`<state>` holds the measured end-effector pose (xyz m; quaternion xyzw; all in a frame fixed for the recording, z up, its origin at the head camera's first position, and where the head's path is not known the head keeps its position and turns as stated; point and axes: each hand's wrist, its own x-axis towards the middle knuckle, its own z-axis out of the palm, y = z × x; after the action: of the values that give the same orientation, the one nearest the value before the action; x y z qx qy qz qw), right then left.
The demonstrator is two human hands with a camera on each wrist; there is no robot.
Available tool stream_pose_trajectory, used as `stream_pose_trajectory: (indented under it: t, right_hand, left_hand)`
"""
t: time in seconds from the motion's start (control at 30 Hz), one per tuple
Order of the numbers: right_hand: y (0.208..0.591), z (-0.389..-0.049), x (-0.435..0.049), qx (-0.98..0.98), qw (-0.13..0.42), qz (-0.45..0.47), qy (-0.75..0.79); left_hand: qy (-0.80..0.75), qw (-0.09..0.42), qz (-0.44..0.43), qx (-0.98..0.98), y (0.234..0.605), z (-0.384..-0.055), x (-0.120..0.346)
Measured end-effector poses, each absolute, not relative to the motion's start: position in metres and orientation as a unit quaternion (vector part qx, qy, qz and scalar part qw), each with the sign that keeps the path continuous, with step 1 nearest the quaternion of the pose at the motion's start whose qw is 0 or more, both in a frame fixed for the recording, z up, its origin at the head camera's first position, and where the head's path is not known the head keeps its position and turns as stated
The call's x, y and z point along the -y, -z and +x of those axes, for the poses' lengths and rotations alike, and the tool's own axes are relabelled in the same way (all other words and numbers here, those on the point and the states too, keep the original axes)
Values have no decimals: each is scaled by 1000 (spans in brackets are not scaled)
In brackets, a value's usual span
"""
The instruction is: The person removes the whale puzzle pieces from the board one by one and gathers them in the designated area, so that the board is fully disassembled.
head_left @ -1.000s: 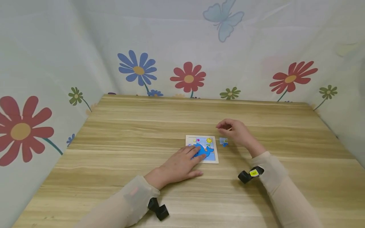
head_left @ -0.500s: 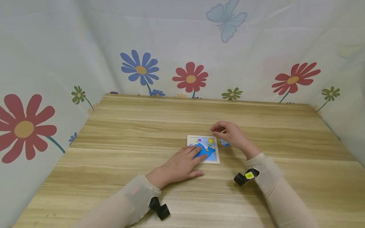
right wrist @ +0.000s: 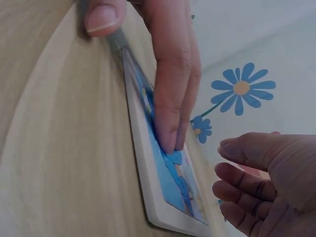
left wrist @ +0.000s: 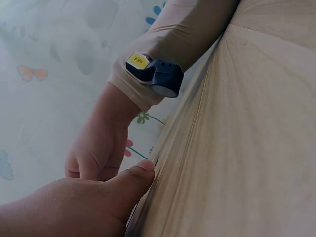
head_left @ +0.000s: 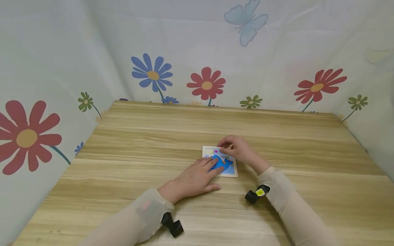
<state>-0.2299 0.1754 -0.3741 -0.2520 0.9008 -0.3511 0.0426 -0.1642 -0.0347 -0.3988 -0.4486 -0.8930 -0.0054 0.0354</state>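
A small square jigsaw puzzle (head_left: 236,170) with a pale frame and a blue whale picture lies on the table. My left hand (head_left: 194,177) rests flat across its left part, fingers spread over the whale; the right wrist view shows these straight fingers (right wrist: 170,84) on the picture. Over the puzzle's upper right corner is my right hand (head_left: 238,149), its thumb and curled fingers around a thin puzzle piece, mostly hidden now. The sun in that corner is covered by this hand. In the left wrist view the right hand (left wrist: 98,148) appears behind the left thumb (left wrist: 133,180).
The wooden table (head_left: 147,136) spreads around the puzzle, backed by a white curtain (head_left: 184,37) with printed flowers. A black camera mount sits on the left wrist (head_left: 171,224) and another on the right wrist (head_left: 257,194).
My right hand has moved left and toward me, from right of the puzzle to over its upper right corner. It now covers the loose blue piece's spot. The left hand stays put.
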Motion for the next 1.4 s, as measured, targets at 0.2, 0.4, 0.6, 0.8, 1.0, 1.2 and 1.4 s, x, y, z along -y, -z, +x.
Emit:
stream_pose_trajectory:
  t: [0.2,0.4,0.6,0.8,1.0,1.2,1.4]
  right_hand:
    - [378,-228,-168,-904,44,-258,338]
    - [382,-229,-161,-911,42,-258,319]
    - [387,-230,-155,-921,29,-258,292]
    - [388,-226,-154,-926,24,-254,279]
    - [387,-224,-155,-926,18,-252,279]
    - [386,-224,-154,-926,22,-249,282]
    - [387,-226,-154,-928,24,-249,277]
  left_hand:
    - [1,39,-450,892,399,-164,34]
    - [-2,39,-450,892,400,-164,35]
    - [-3,41,-449,892,401,-164,35]
    - [-4,34,-450,892,401,-164,34]
    - [-2,32,-453,891,401,-164,32]
    - [-4,34,-454,891,400,-165,33]
    - [-5,38,-450,892,401,-165,34]
